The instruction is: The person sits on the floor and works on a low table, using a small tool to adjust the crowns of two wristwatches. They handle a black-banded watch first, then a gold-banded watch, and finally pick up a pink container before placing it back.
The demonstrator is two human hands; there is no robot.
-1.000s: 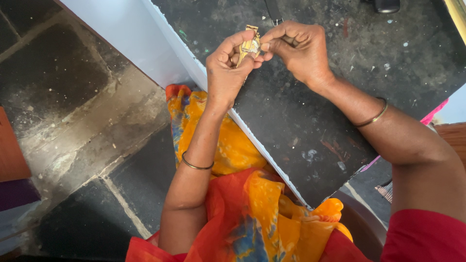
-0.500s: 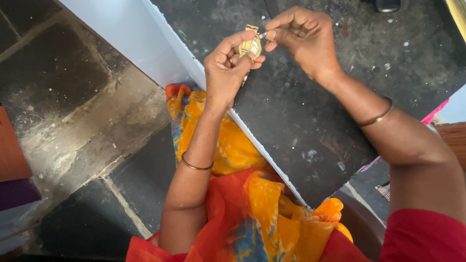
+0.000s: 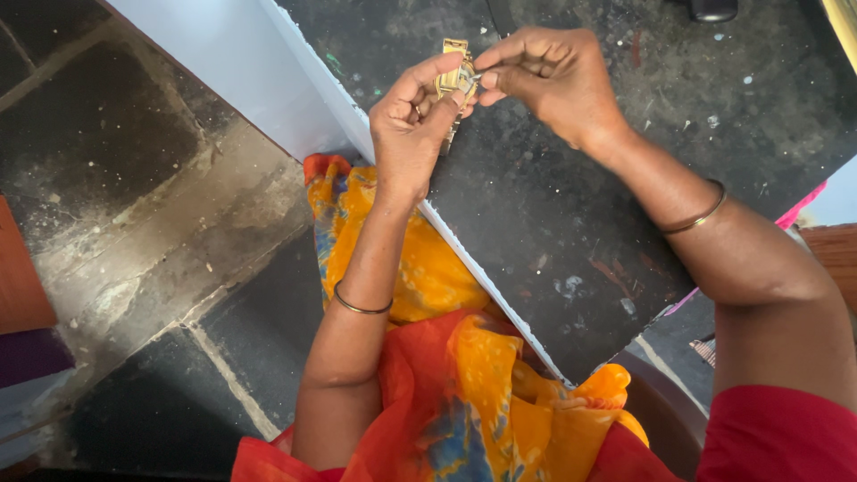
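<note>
Brass-coloured and small, the part [image 3: 455, 76] sits pinched upright in the left hand [image 3: 415, 120], thumb and forefinger steadying it above the dark table [image 3: 553, 232]. The right hand [image 3: 553, 76] meets it from the side, fingertips closed on something tiny at its face, perhaps a pin. Stone floor [image 3: 134, 205] lies left.

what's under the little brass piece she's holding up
Under the brass piece lies the dark, speckled tabletop. The left hand grips it from below and the right hand pinches its top, so its lower part is covered by fingers.
</note>
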